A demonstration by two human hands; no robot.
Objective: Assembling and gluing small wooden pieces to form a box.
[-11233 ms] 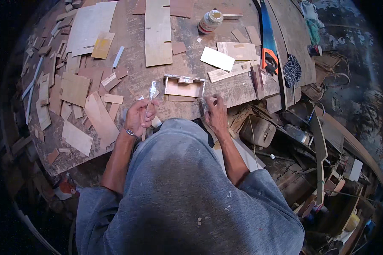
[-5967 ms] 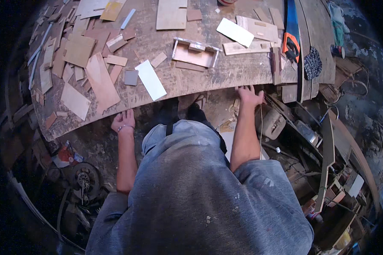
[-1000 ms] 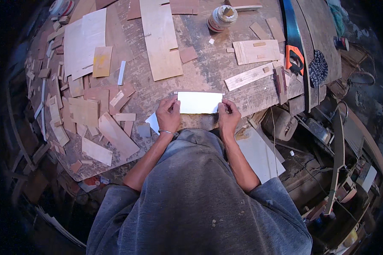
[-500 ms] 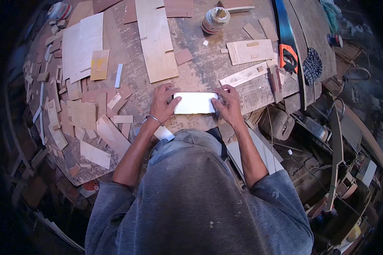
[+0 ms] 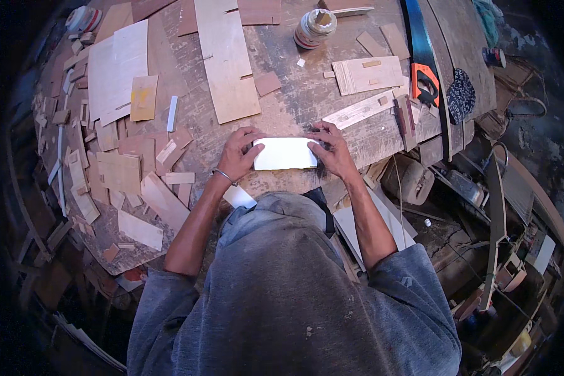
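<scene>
A white rectangular panel [image 5: 285, 153] lies flat on the worn wooden workbench [image 5: 301, 100] just in front of me. My left hand [image 5: 239, 154] grips its left end, fingers curled over the edge. My right hand [image 5: 332, 149] holds its right end the same way. A metal bangle sits on my left wrist. A small white scrap [image 5: 239, 197] lies at the bench edge below my left forearm.
A long plywood board [image 5: 225, 59] lies behind the panel, a glue tin [image 5: 314, 27] farther back. A handsaw with an orange handle [image 5: 425, 74] lies at right. Several wood offcuts [image 5: 131, 182] cover the bench's left side. Clutter and tools fill the floor at right.
Both hands have stayed on the white panel, which sits slightly lower and nearer to me than a second ago. Much earlier, an open box frame lay where the panel is.
</scene>
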